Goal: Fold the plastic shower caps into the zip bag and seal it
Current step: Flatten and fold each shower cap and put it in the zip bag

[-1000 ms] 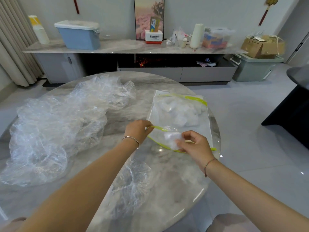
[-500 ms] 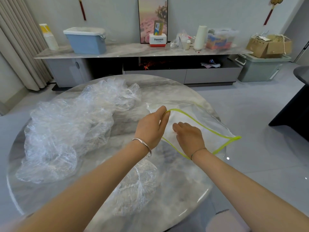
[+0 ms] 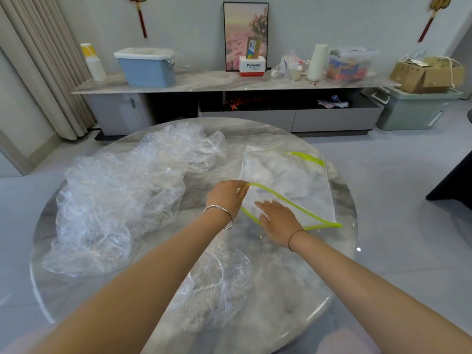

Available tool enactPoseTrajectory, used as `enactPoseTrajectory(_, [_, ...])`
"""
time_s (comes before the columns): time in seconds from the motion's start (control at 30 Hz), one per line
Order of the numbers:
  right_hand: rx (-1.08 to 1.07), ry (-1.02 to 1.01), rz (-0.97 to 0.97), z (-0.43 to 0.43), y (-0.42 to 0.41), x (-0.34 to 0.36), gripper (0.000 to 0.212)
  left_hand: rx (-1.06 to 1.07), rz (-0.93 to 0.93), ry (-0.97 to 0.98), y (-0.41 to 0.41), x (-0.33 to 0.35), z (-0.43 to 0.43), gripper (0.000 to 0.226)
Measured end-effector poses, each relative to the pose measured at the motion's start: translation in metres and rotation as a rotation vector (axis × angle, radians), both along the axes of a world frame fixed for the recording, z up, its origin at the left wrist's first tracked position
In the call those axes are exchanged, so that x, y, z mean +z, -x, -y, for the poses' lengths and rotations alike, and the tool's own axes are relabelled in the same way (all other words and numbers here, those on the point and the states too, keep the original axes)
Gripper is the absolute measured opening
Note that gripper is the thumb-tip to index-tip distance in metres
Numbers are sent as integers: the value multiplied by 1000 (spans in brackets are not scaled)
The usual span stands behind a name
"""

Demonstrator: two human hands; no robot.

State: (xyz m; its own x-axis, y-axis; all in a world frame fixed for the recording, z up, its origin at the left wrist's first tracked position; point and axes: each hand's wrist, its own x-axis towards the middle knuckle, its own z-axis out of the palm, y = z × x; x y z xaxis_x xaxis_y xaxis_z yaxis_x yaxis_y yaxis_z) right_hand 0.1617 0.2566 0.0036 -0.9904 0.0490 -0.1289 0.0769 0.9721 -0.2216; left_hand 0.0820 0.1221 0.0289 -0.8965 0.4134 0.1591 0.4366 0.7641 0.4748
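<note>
Now, zip bag [image 3: 293, 180]: lies by the table's [image 3: 293, 277] far right edge, yellow-green mouth gaping toward the person.
Left hand [image 3: 226, 198]: pinches the mouth's upper lip at its left end.
Right hand [image 3: 279, 221]: fingers [image 3: 265, 204] straight, flat inside the mouth.
Shower caps [image 3: 120, 200]: heaped along the left edge.
Single cap [image 3: 217, 284]: by the near edge.

Stacked paper cups [image 3: 93, 62] and a blue lidded bin [image 3: 145, 69] are standing at the left end of the console top [image 3: 204, 83]; a framed picture [image 3: 240, 29] is standing at its back edge, a white-and-red box [image 3: 252, 66] in front. A white roll [image 3: 317, 62] and a clear storage box [image 3: 348, 64] are sitting toward the right end, and a cardboard box [image 3: 425, 74] is resting on a grey-green crate [image 3: 408, 111] beside it.
</note>
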Motion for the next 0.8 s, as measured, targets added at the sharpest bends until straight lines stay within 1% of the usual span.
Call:
enactPoseTrajectory(0.03, [32, -10, -9, 5, -4, 2, 46, -7, 56, 21, 6, -7, 0, 34])
enactPoseTrajectory(0.07, [62, -7, -3, 9, -8, 4, 46, -43, 108, 90, 10, -13, 0, 38])
enactPoseTrajectory(0.13, [120, 21, 28, 15, -16, 3, 46, -134, 182, 284, 13, -22, 6, 57])
enactPoseTrajectory(0.2, [182, 52, 20, 21, -25, 1, 46, -171, 197, 383, 7, -25, 20, 70])
enactPoseTrajectory(0.27, [253, 93, -13, 25, -32, 0, 45, -182, 180, 403, -2, -23, 42, 75])
enactPoseTrajectory(0.33, [351, 124, -47, 32, -38, -3, 45, -215, 185, 436, -13, -20, 68, 75])
enactPoseTrajectory(0.43, [504, 128, -36, 43, -52, -10, 55, -288, 274, 472, -33, -21, 110, 72])
enactPoseTrajectory(0.5, [585, 112, -15, 50, -61, -18, 59, -321, 323, 470, -46, -21, 134, 80])
enactPoseTrajectory(0.57, [633, 71, -8, 51, -66, -28, 59, -351, 356, 459, -59, -20, 143, 82])
enactPoseTrajectory(0.6, [629, 45, 5, 50, -67, -30, 63, -375, 353, 439, -65, -20, 146, 87])
enactPoseTrajectory(0.67, [537, -12, 46, 44, -66, -32, 83, -425, 330, 390, -75, -23, 146, 102])
enactPoseTrajectory(0.73, [394, -60, 44, 38, -64, -33, 104, -470, 283, 384, -85, -30, 146, 104])
enactPoseTrajectory(0.77, [334, -75, 29, 36, -64, -32, 107, -490, 254, 408, -89, -35, 145, 105])
enactPoseTrajectory(0.8, [287, -84, 15, 37, -65, -32, 105, -498, 228, 458, -93, -40, 144, 109])
